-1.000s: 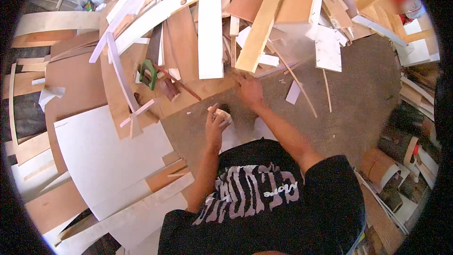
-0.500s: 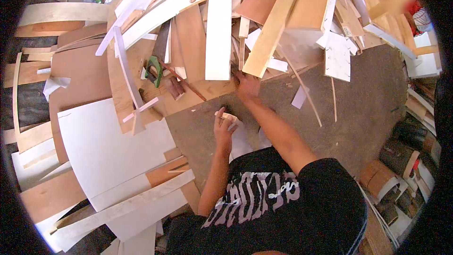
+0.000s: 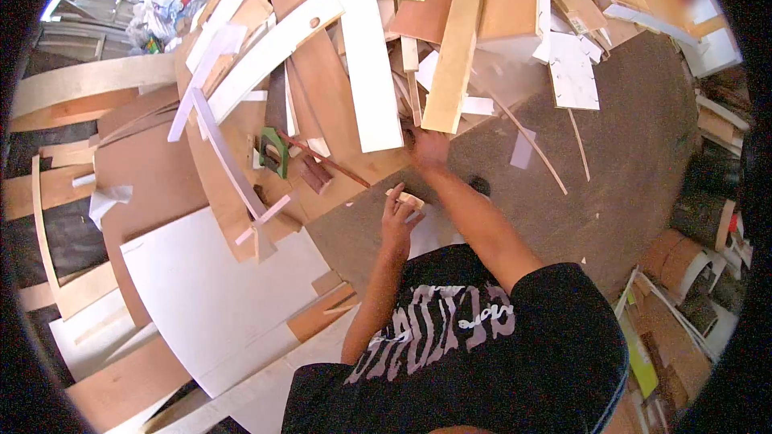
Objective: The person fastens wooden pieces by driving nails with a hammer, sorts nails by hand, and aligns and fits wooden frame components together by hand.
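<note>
My left hand (image 3: 396,221) is closed around a small pale wood block (image 3: 406,198), low over the floor in front of my shirt. Farther out, my right hand (image 3: 432,151) reaches to the near edge of the wood pile. Its fingertips are in shadow by the ends of a long white board (image 3: 371,64) and a yellowish plank (image 3: 457,48), so whether they grip anything is hidden. To the left of the hands, a green-handled saw (image 3: 275,153) lies on a plywood sheet (image 3: 342,173), beside a thin dark red-brown stick (image 3: 330,162).
Offcuts and boards are heaped across the far side. A large white panel (image 3: 217,297) lies at left over brown sheets (image 3: 149,185). Thin strips (image 3: 535,145) stick out over the dark floor (image 3: 627,137). Curved brown pieces (image 3: 679,261) and more scraps are at right.
The camera view has turned a little, so the pile and panels sit differently in the picture. Both hands stay in about the same places, the left still with the block.
</note>
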